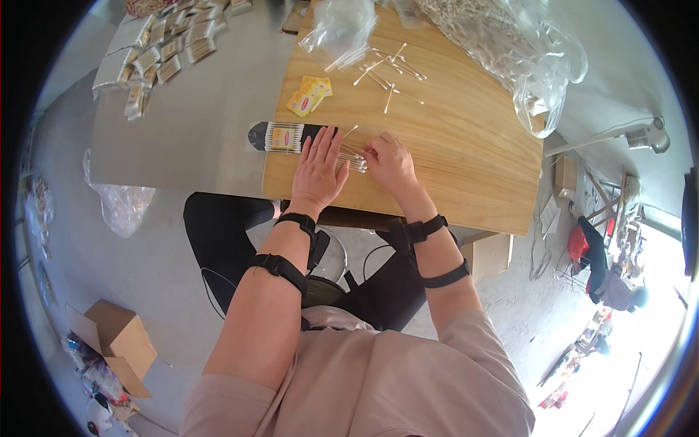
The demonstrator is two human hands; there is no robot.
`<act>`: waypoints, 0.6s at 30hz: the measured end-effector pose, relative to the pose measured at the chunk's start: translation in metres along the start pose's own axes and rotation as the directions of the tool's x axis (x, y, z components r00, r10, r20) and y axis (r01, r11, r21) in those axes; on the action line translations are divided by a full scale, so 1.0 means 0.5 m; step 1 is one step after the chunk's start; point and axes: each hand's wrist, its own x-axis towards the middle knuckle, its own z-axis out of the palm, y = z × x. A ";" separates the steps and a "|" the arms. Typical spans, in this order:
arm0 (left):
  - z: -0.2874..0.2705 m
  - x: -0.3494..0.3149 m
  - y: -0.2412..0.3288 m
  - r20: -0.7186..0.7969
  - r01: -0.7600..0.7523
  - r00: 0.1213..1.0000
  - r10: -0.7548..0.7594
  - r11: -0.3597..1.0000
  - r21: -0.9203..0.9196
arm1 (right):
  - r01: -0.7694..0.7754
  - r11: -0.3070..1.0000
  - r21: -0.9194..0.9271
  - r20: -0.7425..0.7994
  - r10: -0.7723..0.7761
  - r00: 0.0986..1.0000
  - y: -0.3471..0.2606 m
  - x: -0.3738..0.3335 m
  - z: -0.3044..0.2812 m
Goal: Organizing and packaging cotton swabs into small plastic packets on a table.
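Observation:
My left hand [318, 171] lies flat with its fingers stretched out over a long black strip [256, 136]. A small clear pack of cotton swabs [284, 137] with a yellow label rests on that strip, just left of the fingers. Loose cotton swabs [351, 163] stick out from beside the left hand toward the right one. My right hand [390, 162] is closed in a pinch at the ends of these swabs; its fingertips partly hide what they grip. Beyond the left hand lie several yellow printed cards [311, 96]. More loose cotton swabs [392, 69] are scattered farther back on the wooden table [466, 146].
A clear plastic bag [341, 29] stands at the table's back, and a large clear bag [535, 62] hangs over its right side. Many filled swab packs [171, 47] lie on the grey table [211, 120] at left. A lamp [648, 136] juts in at right.

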 end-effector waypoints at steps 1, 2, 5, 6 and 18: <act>0.000 -0.001 0.000 0.002 0.007 1.000 -0.007 1.000 -0.007 | 0.001 1.000 0.001 0.001 -0.001 1.000 -0.004 0.003 -0.004; 0.000 -0.001 -0.001 0.004 0.014 1.000 -0.014 1.000 -0.014 | -0.041 0.999 0.006 -0.009 0.041 0.999 -0.008 0.007 -0.009; -0.001 0.001 -0.001 0.007 0.011 1.000 -0.011 1.000 -0.013 | -0.045 0.999 -0.022 0.001 0.045 0.999 -0.004 0.017 -0.021; -0.001 0.001 0.000 0.006 0.011 1.000 -0.011 1.000 -0.012 | -0.006 0.998 -0.055 0.024 0.007 1.000 -0.001 0.023 -0.023; 0.006 -0.003 -0.003 -0.005 -0.004 1.000 0.004 1.000 -0.002 | 0.178 0.982 -0.068 0.056 -0.174 0.983 -0.003 0.100 -0.018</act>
